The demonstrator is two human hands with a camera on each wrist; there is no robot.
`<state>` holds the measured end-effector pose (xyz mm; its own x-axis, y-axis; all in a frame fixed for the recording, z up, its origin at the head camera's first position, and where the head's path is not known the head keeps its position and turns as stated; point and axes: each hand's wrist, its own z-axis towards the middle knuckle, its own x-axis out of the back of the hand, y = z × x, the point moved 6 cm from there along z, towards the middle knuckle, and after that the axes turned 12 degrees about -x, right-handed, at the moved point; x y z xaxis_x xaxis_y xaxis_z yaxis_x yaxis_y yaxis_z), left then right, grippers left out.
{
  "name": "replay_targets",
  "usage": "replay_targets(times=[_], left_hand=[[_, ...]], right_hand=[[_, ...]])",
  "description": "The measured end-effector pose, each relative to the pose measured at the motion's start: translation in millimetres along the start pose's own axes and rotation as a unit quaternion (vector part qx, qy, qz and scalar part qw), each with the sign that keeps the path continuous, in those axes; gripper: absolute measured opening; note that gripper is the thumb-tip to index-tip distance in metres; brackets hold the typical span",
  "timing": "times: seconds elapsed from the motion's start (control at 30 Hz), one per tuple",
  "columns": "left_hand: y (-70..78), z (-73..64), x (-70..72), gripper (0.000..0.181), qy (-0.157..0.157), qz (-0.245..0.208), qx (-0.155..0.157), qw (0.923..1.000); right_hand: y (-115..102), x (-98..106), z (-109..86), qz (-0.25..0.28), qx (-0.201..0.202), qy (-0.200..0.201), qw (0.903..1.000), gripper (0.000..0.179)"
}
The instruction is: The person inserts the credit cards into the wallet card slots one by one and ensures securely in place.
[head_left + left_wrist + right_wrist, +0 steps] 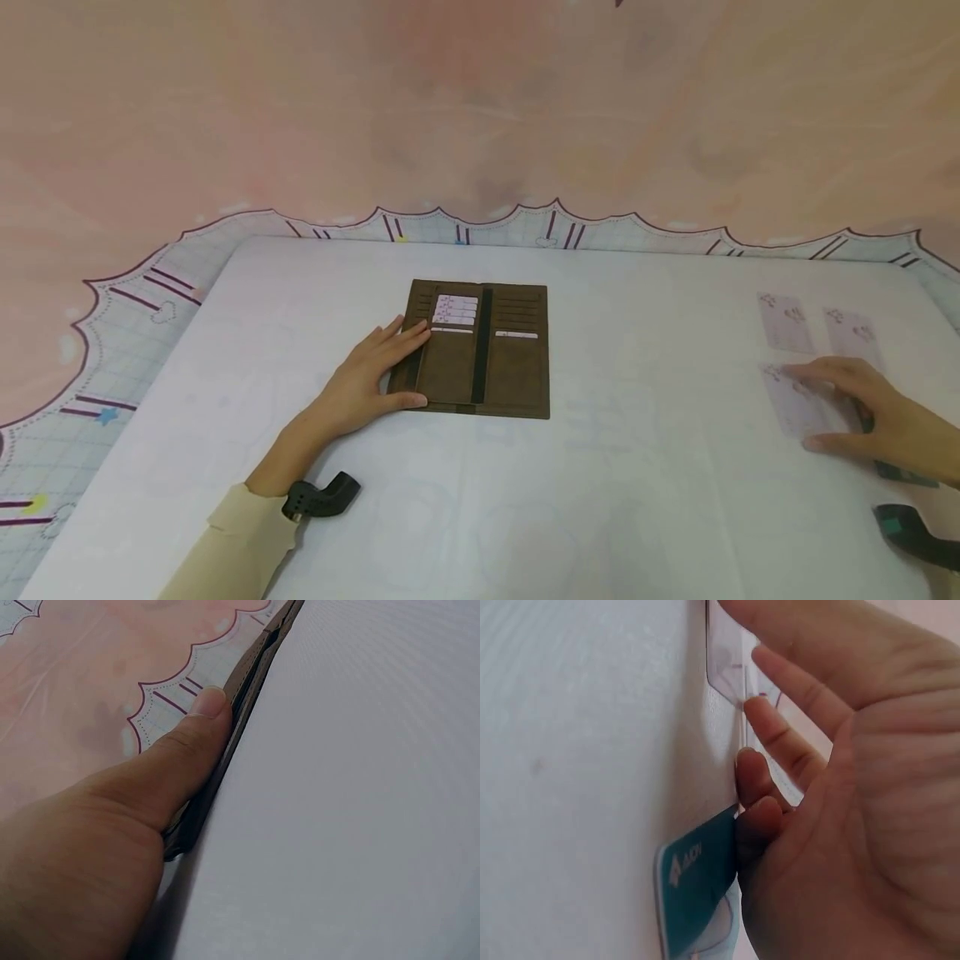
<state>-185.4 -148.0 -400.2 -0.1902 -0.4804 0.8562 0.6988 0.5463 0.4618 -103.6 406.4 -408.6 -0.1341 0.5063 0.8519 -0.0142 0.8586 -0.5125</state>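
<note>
A brown wallet (517, 379) lies spread flat near the middle of the table, with several pale pink cards (455, 308) in its upper left slots. My left hand (356, 387) rests on its left edge with fingers extended; in the left wrist view the thumb (180, 750) lies along the wallet edge (244, 712). Over at the right, my right hand (881, 408) hovers at a pale pink card (787, 404), thumb and index finger spread apart. Beneath the palm side sits a teal card (694, 889), partly hidden. Whether the right fingertips touch the pink card is unclear.
Two more pink cards, a left one (786, 323) and a right one (851, 332), lie beyond the right hand. The white table (600, 500) meets a pinkish patterned cloth (480, 108) at its far edge. Dark wrist devices (322, 497) sit on both wrists.
</note>
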Motion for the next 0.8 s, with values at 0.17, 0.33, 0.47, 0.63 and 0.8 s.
replay_targets(times=[0.17,0.33,0.47,0.63,0.8], left_hand=[[-0.5,-0.5,-1.0,0.087,0.0,0.002,0.0,1.0],[0.3,0.2,-0.6,0.087,0.001,0.003,0.0,1.0],[0.8,0.7,-1.0,0.087,0.002,0.003,0.001,1.0],[0.2,0.9,-1.7,0.087,0.002,0.005,0.002,1.0],[-0.9,-0.1,-1.6,0.087,0.003,0.008,0.0,1.0]], right_hand=[[-0.1,1.2,0.5,-0.003,0.008,0.016,0.9998,0.09],[1.9,1.6,0.3,-0.001,0.004,0.018,0.9998,0.089],[3.6,-0.7,0.5,0.017,-0.038,-0.015,0.999,0.087],[-0.9,0.1,2.5,0.01,-0.061,-0.032,0.9976,0.084],[-5.2,0.5,6.7,-0.003,-0.064,-0.041,0.9971,0.086]])
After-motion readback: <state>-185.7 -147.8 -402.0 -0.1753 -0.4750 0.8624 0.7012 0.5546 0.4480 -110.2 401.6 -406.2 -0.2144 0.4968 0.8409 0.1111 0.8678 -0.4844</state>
